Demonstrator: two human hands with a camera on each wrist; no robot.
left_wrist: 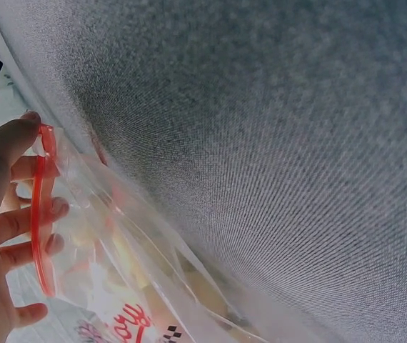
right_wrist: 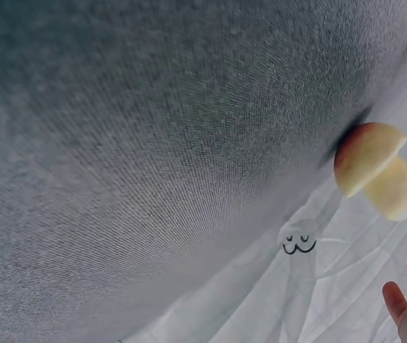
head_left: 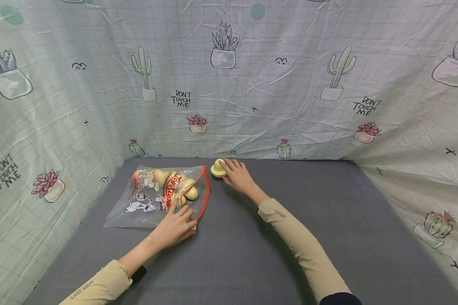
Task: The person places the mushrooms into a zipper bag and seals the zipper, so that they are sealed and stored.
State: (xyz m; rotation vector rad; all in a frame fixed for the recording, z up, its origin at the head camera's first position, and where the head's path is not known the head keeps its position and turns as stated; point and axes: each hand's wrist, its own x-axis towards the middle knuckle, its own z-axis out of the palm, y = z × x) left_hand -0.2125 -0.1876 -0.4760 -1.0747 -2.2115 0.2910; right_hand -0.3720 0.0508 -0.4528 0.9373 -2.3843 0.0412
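A clear plastic bag (head_left: pixel 145 216) with a red zip edge (left_wrist: pixel 39 221) lies at the left of the grey table, holding several pale yellow rounded things. My left hand (head_left: pixel 177 226) is at its mouth. The thumb grips one end of the red edge, while the spread fingers (left_wrist: pixel 18 221) reach across behind it. Right of the bag stands a pale yellow mushroom-shaped thing (head_left: pixel 217 169), broad part down, tinged reddish in the right wrist view. My right hand (head_left: pixel 239 177) reaches beside it, its fingers overlapping it from above; in the right wrist view the fingertips show apart from it.
The grey table (head_left: pixel 328 237) ends at a pale curtain (head_left: pixel 252 127) with cactus prints, which rises close behind the bag and the mushroom-shaped thing. The curtain also runs along both sides. A black band shows at the left sleeve.
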